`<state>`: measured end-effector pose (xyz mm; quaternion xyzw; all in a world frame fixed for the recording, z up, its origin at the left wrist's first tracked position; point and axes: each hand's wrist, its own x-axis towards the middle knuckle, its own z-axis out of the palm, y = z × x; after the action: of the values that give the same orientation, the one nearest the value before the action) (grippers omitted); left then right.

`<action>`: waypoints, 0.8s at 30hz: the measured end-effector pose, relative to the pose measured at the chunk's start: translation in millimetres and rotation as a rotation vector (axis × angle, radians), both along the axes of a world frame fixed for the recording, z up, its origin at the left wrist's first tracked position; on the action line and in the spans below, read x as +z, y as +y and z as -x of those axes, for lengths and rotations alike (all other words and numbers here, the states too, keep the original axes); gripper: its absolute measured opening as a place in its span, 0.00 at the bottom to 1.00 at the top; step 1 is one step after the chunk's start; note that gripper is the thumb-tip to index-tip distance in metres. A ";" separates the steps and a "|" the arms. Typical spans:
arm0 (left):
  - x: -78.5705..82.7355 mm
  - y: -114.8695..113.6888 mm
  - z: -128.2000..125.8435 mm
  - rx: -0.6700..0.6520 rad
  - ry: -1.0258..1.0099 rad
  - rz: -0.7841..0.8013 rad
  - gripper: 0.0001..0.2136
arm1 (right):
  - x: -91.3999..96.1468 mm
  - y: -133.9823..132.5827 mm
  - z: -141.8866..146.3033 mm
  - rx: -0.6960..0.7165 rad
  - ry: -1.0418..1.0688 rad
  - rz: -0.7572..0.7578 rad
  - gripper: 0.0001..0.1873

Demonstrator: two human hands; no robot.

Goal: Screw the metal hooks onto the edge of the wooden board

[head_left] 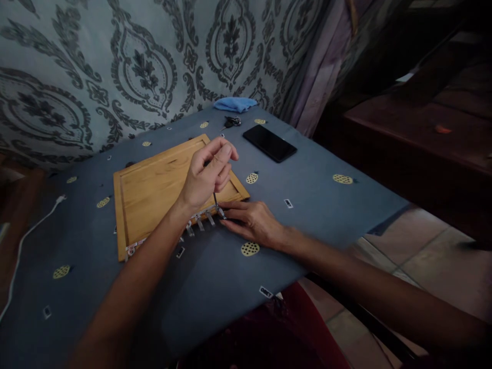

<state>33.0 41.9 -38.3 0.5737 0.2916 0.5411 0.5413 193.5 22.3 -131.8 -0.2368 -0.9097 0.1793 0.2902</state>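
My left hand (209, 171) is closed in a pinch around the top of a thin dark tool (216, 199), held upright with its tip down at the near edge of a wooden board (154, 189). My right hand (255, 220) lies low on the blue cloth, fingers pressed on something small and metallic beside the tool's tip; I cannot make out what it is. A row of several small silver pieces (198, 221) lies along the board's near edge, partly hidden by my left forearm.
A black phone (269, 143) lies face up beyond the board. Keys (231, 121) and a folded blue cloth (235, 104) sit near the patterned wall. A white cable (26, 233) trails at the left. The table's edge (338, 251) drops to a tiled floor on the right.
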 end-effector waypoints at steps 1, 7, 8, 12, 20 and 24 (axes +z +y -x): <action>1.0 0.7 0.6 -0.017 -0.006 0.012 0.17 | 0.2 0.0 0.0 0.000 0.001 0.001 0.14; 2.5 3.9 1.7 -0.114 -0.007 0.048 0.17 | 1.7 0.4 0.1 0.019 -0.008 0.012 0.16; 2.2 3.9 1.6 -0.120 0.000 0.051 0.17 | 1.8 0.4 0.0 0.017 -0.010 0.013 0.16; 6.4 1.2 4.3 -0.114 0.004 0.039 0.17 | 1.0 0.3 -0.2 0.007 -0.010 0.012 0.14; 31.3 -13.5 21.1 0.139 -0.103 -0.137 0.13 | -0.8 -0.2 0.2 0.009 0.022 0.032 0.15; 13.9 -16.9 16.7 0.167 -0.108 -0.087 0.14 | 0.2 -0.5 0.0 0.009 0.038 0.014 0.15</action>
<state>16.2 24.9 -24.4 0.5402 0.2850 0.6268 0.4838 193.5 21.8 -131.6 -0.2314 -0.9038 0.1915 0.3050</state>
